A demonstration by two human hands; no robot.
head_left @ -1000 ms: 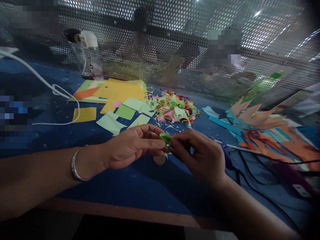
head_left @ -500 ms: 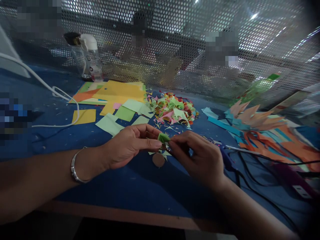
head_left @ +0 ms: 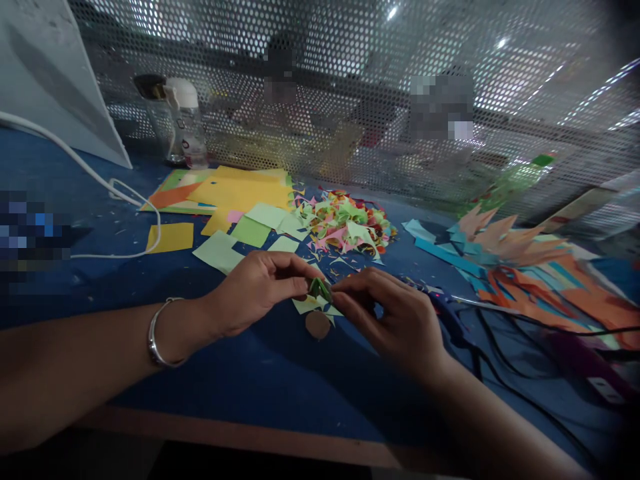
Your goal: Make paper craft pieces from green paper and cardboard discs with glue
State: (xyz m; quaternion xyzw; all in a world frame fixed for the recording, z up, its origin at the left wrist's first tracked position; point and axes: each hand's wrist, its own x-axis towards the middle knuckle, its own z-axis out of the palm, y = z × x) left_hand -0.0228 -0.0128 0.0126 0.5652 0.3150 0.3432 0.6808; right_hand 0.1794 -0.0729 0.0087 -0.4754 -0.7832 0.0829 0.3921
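Observation:
A small folded piece of green paper (head_left: 319, 288) is held between both hands over the blue table (head_left: 280, 393). My left hand (head_left: 255, 293), with a silver bangle (head_left: 157, 332) on its wrist, pinches the paper's left side between thumb and fingers. From the right, my right hand (head_left: 395, 313) pinches the opposite edge with closed fingertips. Just below lies a round brown disc (head_left: 317, 325), with pale green paper scraps (head_left: 303, 306) around it. Beyond the hands sits a heap of colourful paper scraps (head_left: 345, 223).
Green and yellow paper sheets (head_left: 245, 187) lie behind my left hand, near two bottles (head_left: 190, 127). A white cable (head_left: 75, 150) curves at left. Orange and blue paper pieces (head_left: 530, 267), black cables (head_left: 500, 353) and a purple power strip (head_left: 595, 367) lie right. A perforated metal screen (head_left: 340, 87) stands behind.
The green paper has turned in my fingers and now shows a peaked fold. Both hands have shifted slightly, and the view has tilted so more of the white panel shows at left.

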